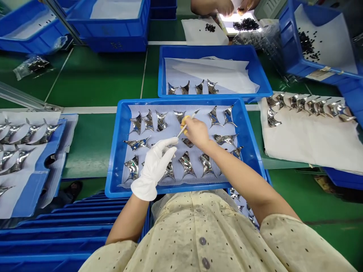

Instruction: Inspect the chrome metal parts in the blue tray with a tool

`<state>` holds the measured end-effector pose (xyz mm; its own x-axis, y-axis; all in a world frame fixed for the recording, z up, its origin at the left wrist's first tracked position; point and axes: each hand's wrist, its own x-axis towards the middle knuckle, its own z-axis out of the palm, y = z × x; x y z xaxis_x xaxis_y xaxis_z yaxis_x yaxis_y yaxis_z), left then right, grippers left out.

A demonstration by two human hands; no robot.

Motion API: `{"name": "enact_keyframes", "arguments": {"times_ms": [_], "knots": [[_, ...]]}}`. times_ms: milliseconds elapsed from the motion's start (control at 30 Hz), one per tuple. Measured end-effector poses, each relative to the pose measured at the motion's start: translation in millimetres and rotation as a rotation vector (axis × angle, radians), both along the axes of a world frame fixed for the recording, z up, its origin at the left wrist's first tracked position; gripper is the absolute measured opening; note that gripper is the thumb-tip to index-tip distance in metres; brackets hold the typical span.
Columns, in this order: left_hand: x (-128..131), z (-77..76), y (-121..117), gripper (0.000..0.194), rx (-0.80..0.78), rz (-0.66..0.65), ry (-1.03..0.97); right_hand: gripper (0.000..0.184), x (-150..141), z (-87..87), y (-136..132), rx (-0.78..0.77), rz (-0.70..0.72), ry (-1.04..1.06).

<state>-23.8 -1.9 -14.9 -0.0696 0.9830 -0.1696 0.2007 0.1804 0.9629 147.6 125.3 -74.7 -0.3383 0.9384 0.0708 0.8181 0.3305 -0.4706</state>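
My left hand point(155, 164), in a white glove, is over the middle of a blue tray point(113, 151). Its thumb and fingers are closed around a shiny curved metal piece point(171, 146), mostly hidden by the glove. Bare except for yellow finger covers, my right hand point(196, 132) grips a thin, pale pen-like tool point(181, 132). The tool slants, its lower end at my left fingertips and its pointed upper end above my right hand. More pointed, mirror-like metal pieces point(187, 165) lie in rows on the tray's white lining.
Behind stands a second blue tray point(163, 71) with several metal pieces and white sheets. Similar pieces lie on white paper point(309, 139) at right and on a stack point(34, 166) at left. Across the green table, another person's hands point(227, 6) work by small black parts point(246, 24).
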Motion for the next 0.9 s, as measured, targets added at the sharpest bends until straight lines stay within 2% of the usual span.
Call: {"name": "enact_keyframes", "arguments": {"times_ms": [100,233,300,400,533,600,667,733,800,900], "knots": [[-6,-1.9,-2,0.038,0.023,-0.009,0.009,0.018,-22,-9.3,8,-0.003,0.117,-0.113],[-13,-6.8,-7,0.039,0.025,-0.003,0.018,0.02,-25,-4.7,10,-0.089,0.145,-0.084],[-15,-7.5,-9,0.038,0.024,0.013,0.019,0.023,-7,1.4,11,-0.122,0.086,-0.079],[-13,-5.6,-9,0.038,0.018,0.015,0.013,0.025,42,7.7,15,-0.142,-0.078,-0.183],[-3,-0.2,-5,0.037,0.007,-0.054,0.0,0.032,108,3.3,23,-0.196,-0.206,-0.359],[4,1.9,-3,0.034,0.02,-0.123,0.03,0.029,125,-1.1,26,-0.206,-0.215,-0.39],[10,2.6,-1,0.03,0.072,-0.202,0.105,0.023,129,-1.0,25,-0.186,-0.215,-0.388],[15,2.1,2,0.027,0.17,-0.256,0.218,0.016,125,7.6,16,-0.147,-0.22,-0.283],[20,1.0,6,0.032,0.309,-0.257,0.343,0.009,115,24.8,-2,-0.129,-0.174,-0.026],[28,-0.5,14,0.047,0.54,-0.215,0.559,0.019,99,57.5,-40,-0.207,0.051,0.413]]}}
